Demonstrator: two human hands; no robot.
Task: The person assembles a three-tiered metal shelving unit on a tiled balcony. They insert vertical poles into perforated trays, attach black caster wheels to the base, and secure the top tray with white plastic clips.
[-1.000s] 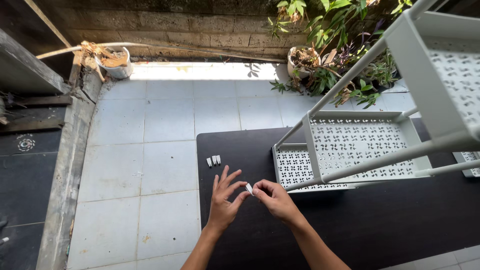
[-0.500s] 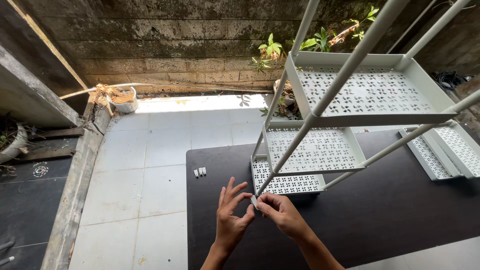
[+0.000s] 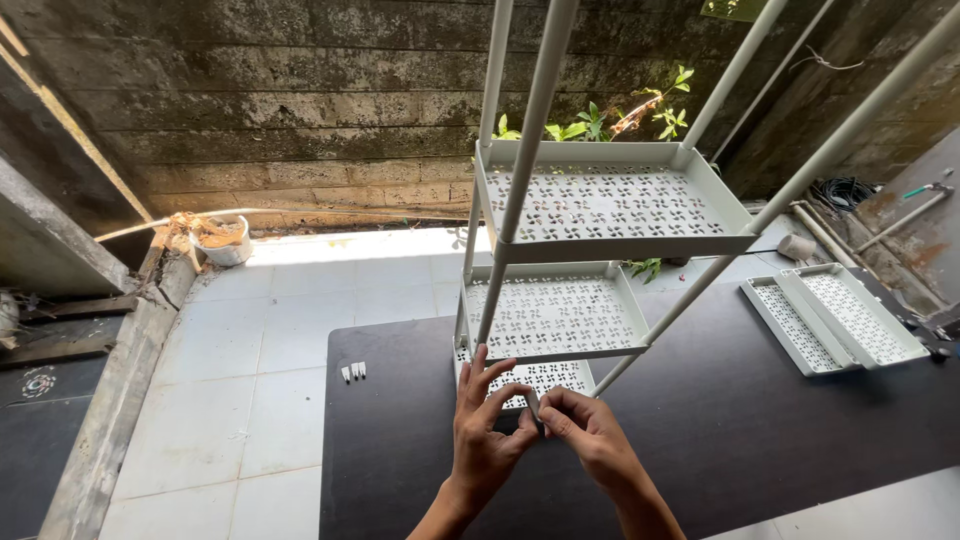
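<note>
Both hands together at the near foot of a pale grey rack [image 3: 590, 210] lying on the dark surface [image 3: 760, 430]. Left hand [image 3: 485, 435] with fingers spread, thumb and forefinger narrowed around a small white cap [image 3: 533, 402] at the rack's pole end; right hand [image 3: 590, 435] in a tight grip pinching the same cap (hardly visible between the fingertips). To the left, near the surface edge, a few small white caps [image 3: 353, 372] in a row. Far right, two loose perforated shelves [image 3: 835, 320] side by side. Beyond, tiled floor [image 3: 260, 330] and a white pot [image 3: 225, 240] by the wall
</note>
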